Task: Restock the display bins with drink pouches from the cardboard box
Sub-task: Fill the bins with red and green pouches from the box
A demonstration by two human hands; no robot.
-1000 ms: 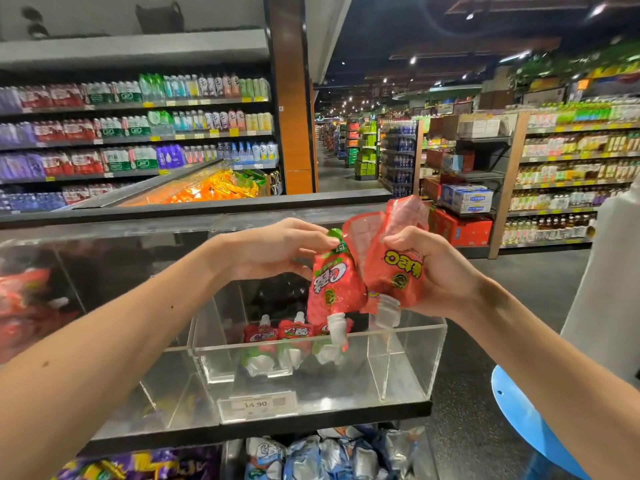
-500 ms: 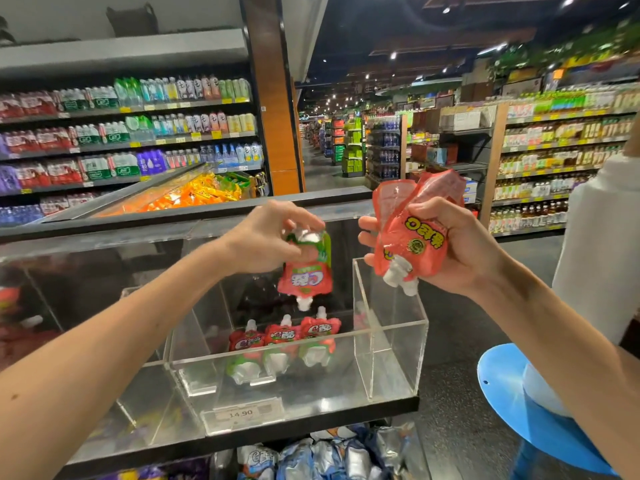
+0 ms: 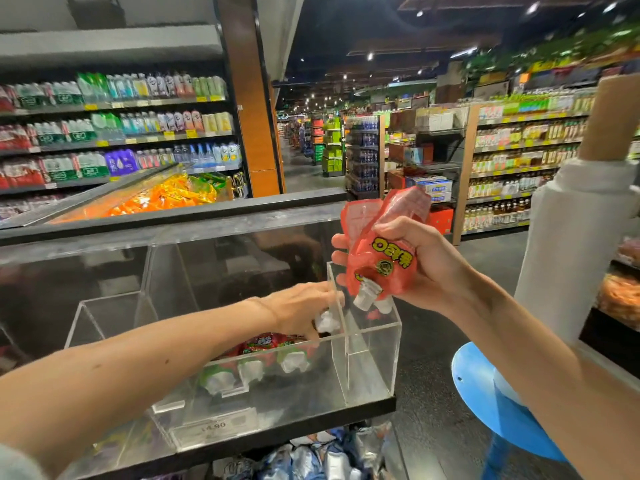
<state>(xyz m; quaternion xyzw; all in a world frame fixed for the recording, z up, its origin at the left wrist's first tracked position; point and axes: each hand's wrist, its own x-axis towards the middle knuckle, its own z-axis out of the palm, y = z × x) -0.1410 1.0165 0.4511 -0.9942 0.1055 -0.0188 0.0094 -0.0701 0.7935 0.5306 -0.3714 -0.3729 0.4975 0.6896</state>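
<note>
Drink pouches (image 3: 384,261) — in right hand (image 3: 427,268), above bin rim (image 3: 374,341)

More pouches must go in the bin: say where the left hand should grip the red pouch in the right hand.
Pinch the flat end of the red pouch that sticks up above the right hand, coming from above and the left. It hangs cap down, and the fingers wrap its middle, leaving that end free.

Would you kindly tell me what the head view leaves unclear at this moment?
Head view only:
Grip of the left hand: fingertips motion-blurred inside the clear bin.
Count of red pouches in the right hand: they overlap.
The cardboard box: outside the frame.
First digit on the price label: blurred.
</note>
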